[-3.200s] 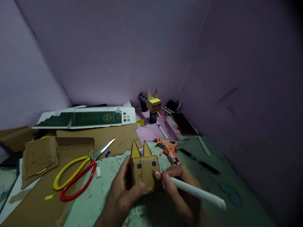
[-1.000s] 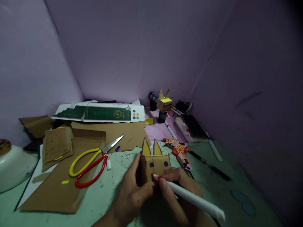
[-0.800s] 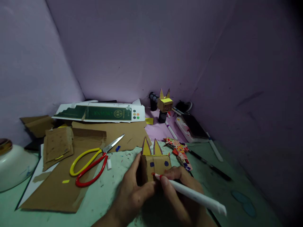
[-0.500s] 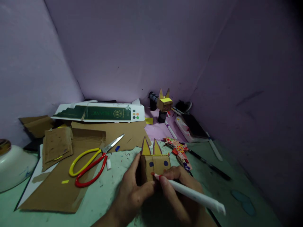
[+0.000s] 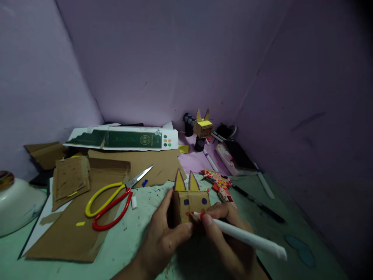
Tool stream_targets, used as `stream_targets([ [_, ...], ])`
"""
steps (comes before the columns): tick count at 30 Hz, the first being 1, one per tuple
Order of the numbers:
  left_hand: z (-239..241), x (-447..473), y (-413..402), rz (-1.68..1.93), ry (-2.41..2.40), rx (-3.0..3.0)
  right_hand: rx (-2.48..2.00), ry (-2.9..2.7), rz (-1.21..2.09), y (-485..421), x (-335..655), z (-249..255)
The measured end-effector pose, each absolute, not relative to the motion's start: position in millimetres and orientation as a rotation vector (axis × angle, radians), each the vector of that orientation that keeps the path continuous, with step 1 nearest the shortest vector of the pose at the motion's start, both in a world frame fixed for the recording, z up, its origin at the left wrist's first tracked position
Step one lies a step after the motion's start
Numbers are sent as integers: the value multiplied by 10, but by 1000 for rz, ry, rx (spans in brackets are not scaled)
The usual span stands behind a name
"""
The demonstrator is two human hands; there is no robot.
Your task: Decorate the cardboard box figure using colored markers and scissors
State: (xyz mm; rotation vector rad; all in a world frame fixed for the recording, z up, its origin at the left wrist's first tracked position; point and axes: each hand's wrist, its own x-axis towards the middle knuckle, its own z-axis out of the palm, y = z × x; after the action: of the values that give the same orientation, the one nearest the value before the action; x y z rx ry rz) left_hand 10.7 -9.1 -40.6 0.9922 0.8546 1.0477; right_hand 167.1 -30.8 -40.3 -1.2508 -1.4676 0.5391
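Note:
A small cardboard box head (image 5: 190, 203) with two pointed yellow ears and two blue dot eyes stands on the green table top. My left hand (image 5: 163, 237) is closed round its left side and lower front, holding it steady. My right hand (image 5: 225, 233) grips a white marker pen (image 5: 247, 239) with a red tip. The tip touches the box face just below the eyes.
Yellow and red scissors (image 5: 112, 200) lie on brown cardboard sheets (image 5: 72, 233) to the left. A green and white flattened carton (image 5: 122, 139), a second eared box figure (image 5: 203, 128), pens, a patterned paper piece (image 5: 220, 184) and a white bowl (image 5: 17, 204) surround the work spot.
The view has shifted left since the oldest frame. Over the last second my right hand and pen slid slightly to the right across the box face; my left hand stays put.

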Motion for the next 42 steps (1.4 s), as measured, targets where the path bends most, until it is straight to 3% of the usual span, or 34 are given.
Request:
stream_targets([
  [27,-381,137,-79,1077,876,989,-1261,-1553,420,-296,1614,-384],
  [42,-358,109,-52,1022,824,1015,-1372,-1564,529,-318,1643,-426],
])
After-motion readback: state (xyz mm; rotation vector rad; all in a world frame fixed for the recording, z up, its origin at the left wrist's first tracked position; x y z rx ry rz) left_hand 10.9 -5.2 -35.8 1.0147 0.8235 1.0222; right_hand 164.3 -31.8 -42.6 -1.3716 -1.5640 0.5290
